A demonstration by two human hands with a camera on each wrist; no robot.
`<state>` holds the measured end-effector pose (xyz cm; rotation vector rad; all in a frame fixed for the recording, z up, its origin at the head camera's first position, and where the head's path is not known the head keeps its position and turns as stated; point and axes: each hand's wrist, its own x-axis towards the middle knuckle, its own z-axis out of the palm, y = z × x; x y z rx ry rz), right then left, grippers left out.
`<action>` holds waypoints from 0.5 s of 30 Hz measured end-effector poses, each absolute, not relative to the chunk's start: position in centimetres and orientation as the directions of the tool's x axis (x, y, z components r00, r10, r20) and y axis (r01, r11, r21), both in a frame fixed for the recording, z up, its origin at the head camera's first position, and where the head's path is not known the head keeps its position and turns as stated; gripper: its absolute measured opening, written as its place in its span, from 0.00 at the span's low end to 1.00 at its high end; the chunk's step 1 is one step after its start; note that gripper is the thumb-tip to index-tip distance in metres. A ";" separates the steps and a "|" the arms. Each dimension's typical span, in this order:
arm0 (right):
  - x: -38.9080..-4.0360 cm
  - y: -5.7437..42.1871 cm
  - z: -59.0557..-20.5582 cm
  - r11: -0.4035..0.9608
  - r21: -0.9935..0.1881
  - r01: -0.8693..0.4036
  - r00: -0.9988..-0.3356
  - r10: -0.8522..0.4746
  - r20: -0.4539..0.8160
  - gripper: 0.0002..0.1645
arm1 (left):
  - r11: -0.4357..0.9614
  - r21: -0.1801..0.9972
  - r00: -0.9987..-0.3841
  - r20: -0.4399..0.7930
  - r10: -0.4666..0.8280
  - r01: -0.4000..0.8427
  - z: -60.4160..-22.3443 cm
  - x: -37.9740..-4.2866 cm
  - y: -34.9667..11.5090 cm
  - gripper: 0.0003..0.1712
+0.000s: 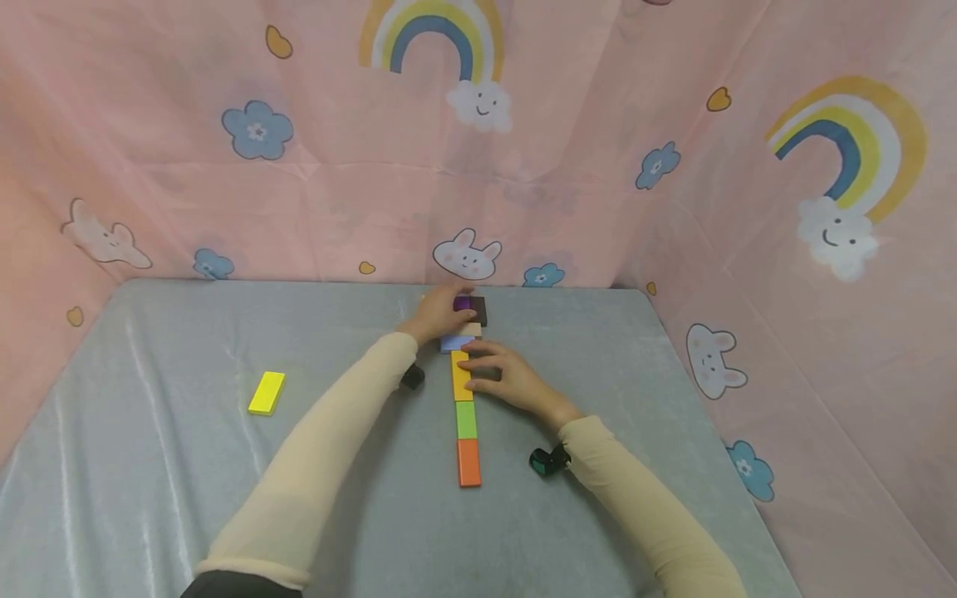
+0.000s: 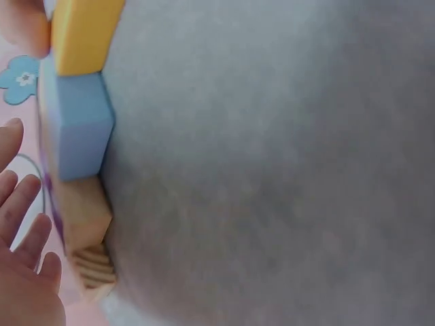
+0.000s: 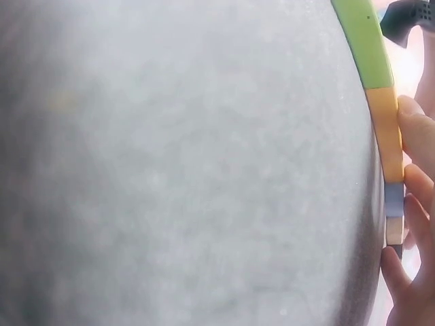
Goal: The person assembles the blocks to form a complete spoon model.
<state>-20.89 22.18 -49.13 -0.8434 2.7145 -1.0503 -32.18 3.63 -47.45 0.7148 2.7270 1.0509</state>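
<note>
A row of coloured blocks runs away from me. From near to far come an orange block (image 1: 468, 463), a green block (image 1: 466, 420), an orange-yellow block (image 1: 461, 378), a blue block (image 1: 456, 343) and a plain wooden block (image 1: 471, 330). A purple block (image 1: 463, 303) and a dark block (image 1: 479, 311) lie at its far end. My left hand (image 1: 436, 316) reaches over the purple block, thumb and fingers spread beside it. My right hand (image 1: 519, 380) touches the orange-yellow block with extended fingers. In the right wrist view its thumb (image 3: 416, 136) lies against that block.
A yellow block (image 1: 267, 393) lies alone on the grey cloth (image 1: 172, 465), left of the row. Behind the table's far edge hangs a pink printed curtain (image 1: 336, 191), and another side of it stands at the right.
</note>
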 end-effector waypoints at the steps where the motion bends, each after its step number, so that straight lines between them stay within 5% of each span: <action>1: -20.9 22.2 -49.2 0.605 -0.650 -0.460 -0.839 -0.536 0.095 0.24 | 0.638 0.675 -0.881 0.038 0.472 0.371 -47.3 -32.1 3.5 0.29; 15: -20.9 22.2 -49.2 0.601 -0.670 -0.437 -0.847 -0.526 0.081 0.24 | 0.483 0.802 -0.856 0.066 0.512 0.351 -43.7 -29.5 -1.8 0.30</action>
